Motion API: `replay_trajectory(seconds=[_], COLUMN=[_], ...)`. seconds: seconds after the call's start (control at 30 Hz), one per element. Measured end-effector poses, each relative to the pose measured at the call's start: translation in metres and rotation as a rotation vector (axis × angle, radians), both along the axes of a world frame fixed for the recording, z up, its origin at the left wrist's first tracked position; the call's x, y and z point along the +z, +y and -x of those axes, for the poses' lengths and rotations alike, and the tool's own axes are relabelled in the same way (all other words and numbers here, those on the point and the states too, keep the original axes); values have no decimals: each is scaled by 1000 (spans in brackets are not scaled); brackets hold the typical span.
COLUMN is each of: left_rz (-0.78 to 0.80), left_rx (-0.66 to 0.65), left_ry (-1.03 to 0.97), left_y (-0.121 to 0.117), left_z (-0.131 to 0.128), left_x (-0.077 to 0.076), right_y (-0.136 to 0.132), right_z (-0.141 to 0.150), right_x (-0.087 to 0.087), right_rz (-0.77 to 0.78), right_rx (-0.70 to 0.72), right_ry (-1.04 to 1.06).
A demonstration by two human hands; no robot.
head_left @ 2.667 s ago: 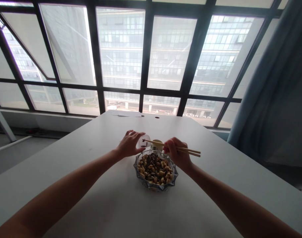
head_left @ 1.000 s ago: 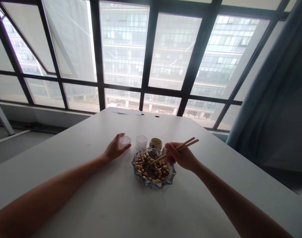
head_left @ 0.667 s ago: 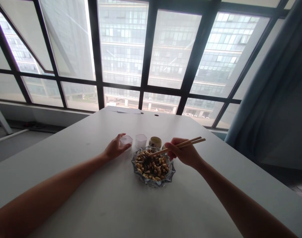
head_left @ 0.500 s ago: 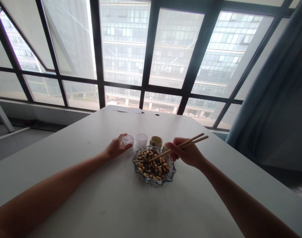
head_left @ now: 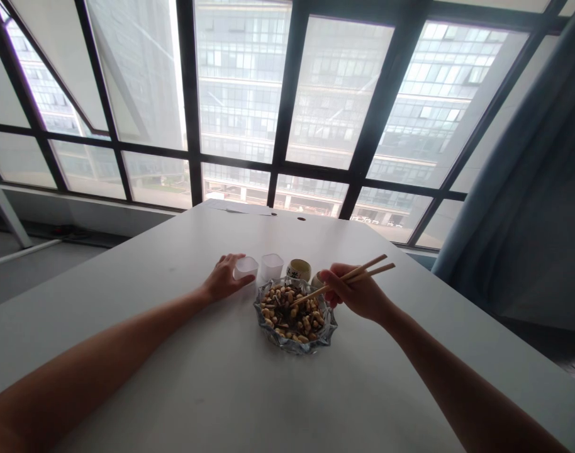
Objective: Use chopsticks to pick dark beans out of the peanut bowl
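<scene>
On the table (head_left: 174, 352), chopsticks (head_left: 344, 281) have dipped lower into the bowl (head_left: 294, 314).

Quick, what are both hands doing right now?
Left hand: closed around a small clear cup.
Right hand: holding chopsticks.
</scene>
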State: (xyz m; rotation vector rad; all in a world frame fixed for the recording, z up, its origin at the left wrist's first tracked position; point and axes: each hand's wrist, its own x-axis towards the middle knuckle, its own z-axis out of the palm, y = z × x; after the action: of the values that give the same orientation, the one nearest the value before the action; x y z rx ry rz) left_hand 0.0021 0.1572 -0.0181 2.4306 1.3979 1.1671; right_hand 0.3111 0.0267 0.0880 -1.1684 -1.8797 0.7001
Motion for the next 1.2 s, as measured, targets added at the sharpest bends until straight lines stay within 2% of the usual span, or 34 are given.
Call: replay_trajectory(seconds=[0.1, 0.23, 0.4, 0.63, 1.07, 1.2], left_rz=[5, 54, 67, 79, 80, 84], left_rx=[-37, -42, -34, -27, -25, -15], left_ry=[-29, -34, -28, -19, -15, -3], left_y=[-1, -1, -1, -3, -2, -3], left_z=[0, 0, 0, 0, 0, 0], left_x=[1, 1, 1, 3, 2, 2], right_y=[-2, -7, -10, -11, -14, -12], right_z=[0, 6, 14, 19, 23, 20], right_x=[1, 1, -2, -3, -6, -6], right_rz=[-51, -132, -155, -241, -191, -157], right_rx=[-7, 52, 185, 213, 211, 169], right_ry=[67, 93, 19, -91, -77, 10])
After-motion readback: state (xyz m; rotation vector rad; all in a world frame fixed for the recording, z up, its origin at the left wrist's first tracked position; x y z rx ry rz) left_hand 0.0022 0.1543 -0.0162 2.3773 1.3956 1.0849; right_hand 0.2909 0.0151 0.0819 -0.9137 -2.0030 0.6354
